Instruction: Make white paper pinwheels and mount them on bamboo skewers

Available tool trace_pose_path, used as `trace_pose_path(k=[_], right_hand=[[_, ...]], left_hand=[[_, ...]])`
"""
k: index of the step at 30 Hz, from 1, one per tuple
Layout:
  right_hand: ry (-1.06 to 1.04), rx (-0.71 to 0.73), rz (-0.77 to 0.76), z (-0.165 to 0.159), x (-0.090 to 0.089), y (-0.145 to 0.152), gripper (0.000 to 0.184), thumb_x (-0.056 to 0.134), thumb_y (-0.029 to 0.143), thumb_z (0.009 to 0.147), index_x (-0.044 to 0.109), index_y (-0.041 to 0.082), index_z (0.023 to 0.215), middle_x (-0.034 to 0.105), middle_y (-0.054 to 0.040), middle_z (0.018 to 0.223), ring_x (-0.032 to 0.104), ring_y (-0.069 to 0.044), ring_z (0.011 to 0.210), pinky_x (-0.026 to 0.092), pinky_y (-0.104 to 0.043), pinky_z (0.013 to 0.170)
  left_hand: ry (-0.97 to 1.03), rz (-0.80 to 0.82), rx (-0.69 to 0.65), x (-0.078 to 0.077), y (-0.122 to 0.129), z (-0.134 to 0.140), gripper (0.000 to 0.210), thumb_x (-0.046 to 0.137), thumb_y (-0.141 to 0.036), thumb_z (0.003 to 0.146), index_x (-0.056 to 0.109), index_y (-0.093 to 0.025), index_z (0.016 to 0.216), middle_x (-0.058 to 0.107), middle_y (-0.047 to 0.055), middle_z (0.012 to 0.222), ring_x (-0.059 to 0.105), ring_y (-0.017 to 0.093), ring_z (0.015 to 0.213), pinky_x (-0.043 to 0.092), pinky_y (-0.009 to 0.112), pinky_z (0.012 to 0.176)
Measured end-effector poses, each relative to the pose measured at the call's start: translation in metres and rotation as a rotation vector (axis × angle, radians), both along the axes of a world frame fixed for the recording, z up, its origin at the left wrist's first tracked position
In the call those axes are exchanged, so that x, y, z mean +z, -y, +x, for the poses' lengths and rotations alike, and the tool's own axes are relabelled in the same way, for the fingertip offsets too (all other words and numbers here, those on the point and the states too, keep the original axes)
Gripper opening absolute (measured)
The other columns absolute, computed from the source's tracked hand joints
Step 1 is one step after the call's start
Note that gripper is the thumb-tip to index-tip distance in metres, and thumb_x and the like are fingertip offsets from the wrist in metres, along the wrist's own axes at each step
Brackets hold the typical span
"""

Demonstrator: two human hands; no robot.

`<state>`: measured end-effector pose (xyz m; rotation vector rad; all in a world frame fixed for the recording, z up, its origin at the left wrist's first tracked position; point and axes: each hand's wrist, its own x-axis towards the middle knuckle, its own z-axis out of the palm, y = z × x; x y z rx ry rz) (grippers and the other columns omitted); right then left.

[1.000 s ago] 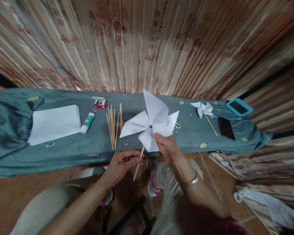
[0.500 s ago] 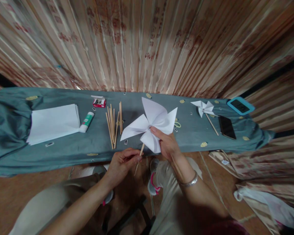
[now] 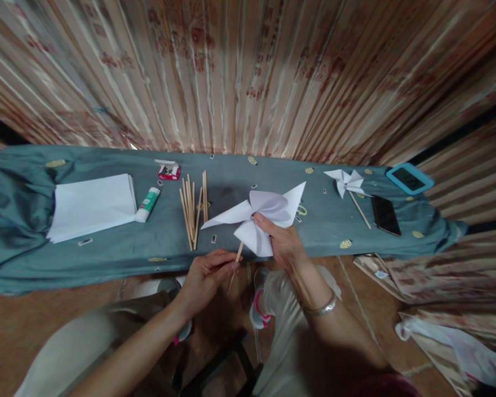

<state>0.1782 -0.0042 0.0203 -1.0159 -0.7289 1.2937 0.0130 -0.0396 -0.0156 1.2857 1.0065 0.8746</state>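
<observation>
A large white paper pinwheel (image 3: 256, 234) is held over the table's front edge. My right hand (image 3: 283, 240) is closed on it, the thumb pressing at its centre and the other fingers hidden behind the paper. My left hand (image 3: 213, 273) pinches the wooden stick (image 3: 240, 252), which slants down from the pinwheel past my fingertips. To the left of the pinwheel lie several loose wooden sticks (image 3: 190, 215) on the cloth. A smaller finished-looking pinwheel (image 3: 346, 182) on its own stick rests farther right.
A teal cloth (image 3: 314, 220) covers the narrow table. On it are a paper stack (image 3: 93, 207), a glue stick (image 3: 147, 205), an open red box (image 3: 168, 170) of small metal pieces, a black phone (image 3: 386, 215) and a blue-framed timer (image 3: 409, 178). Behind hangs a curtain (image 3: 231, 77).
The pinwheel has tipped so that its upper blade looks shorter and folded over. Both hands keep nearly the same place and hold.
</observation>
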Motion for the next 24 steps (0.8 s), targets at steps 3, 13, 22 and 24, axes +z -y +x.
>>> trace_pose_path(k=[3, 13, 22, 24], right_hand=[[0.003, -0.021, -0.018, 0.0, -0.001, 0.0, 0.051, 0.085, 0.031, 0.059, 0.071, 0.019, 0.106, 0.075, -0.0047, 0.09, 0.07, -0.023, 0.082, 0.059, -0.039, 0.08], [0.0, -0.044, 0.009, -0.008, 0.002, -0.001, 0.038, 0.082, 0.033, 0.062, 0.075, 0.016, 0.095, 0.076, -0.0046, 0.091, 0.07, -0.019, 0.081, 0.058, -0.033, 0.079], [-0.009, -0.048, -0.004, -0.009, 0.003, -0.004, 0.041, 0.081, 0.032, 0.061, 0.074, 0.018, 0.098, 0.077, -0.0045, 0.092, 0.071, -0.021, 0.09, 0.058, -0.035, 0.084], [-0.007, -0.032, -0.028, -0.009, 0.004, -0.004, 0.042, 0.08, 0.034, 0.062, 0.073, 0.017, 0.099, 0.077, -0.0058, 0.094, 0.07, -0.023, 0.094, 0.056, -0.038, 0.088]], left_hand=[[-0.009, 0.013, -0.013, -0.001, 0.0, -0.001, 0.016, 0.067, -0.03, 0.078, 0.077, -0.017, 0.078, 0.065, 0.004, 0.078, 0.06, 0.016, 0.076, 0.046, 0.024, 0.07], [0.128, -0.168, -0.019, 0.008, 0.011, 0.016, 0.038, 0.062, -0.05, 0.081, 0.068, -0.013, 0.091, 0.055, -0.002, 0.067, 0.05, 0.009, 0.056, 0.042, 0.022, 0.056], [0.063, -0.193, 0.025, 0.02, 0.006, 0.014, 0.048, 0.058, -0.059, 0.079, 0.064, -0.011, 0.083, 0.048, -0.005, 0.051, 0.036, 0.006, 0.041, 0.025, 0.019, 0.041], [0.062, -0.201, 0.033, 0.018, 0.007, 0.014, 0.048, 0.057, -0.059, 0.08, 0.064, -0.011, 0.084, 0.047, -0.006, 0.051, 0.034, 0.005, 0.041, 0.023, 0.019, 0.04]])
